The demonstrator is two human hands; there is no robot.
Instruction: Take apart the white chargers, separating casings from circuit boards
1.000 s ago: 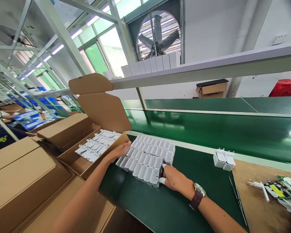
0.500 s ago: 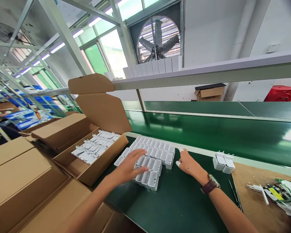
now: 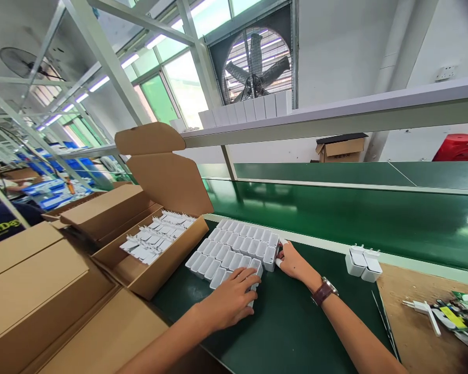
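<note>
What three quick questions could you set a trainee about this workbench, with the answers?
1. Multiple choice: on which wrist is the watch worn? (a) left (b) right (c) both
2. True or false: the cardboard box that holds white pieces has its lid raised.
3. Fill in the blank: one hand covers part of the near rows of white cases; it is the person's own ____ hand.

Key: 1. (b); the right hand has it on its wrist. 2. True. 3. Left; the left hand lies over them.
</note>
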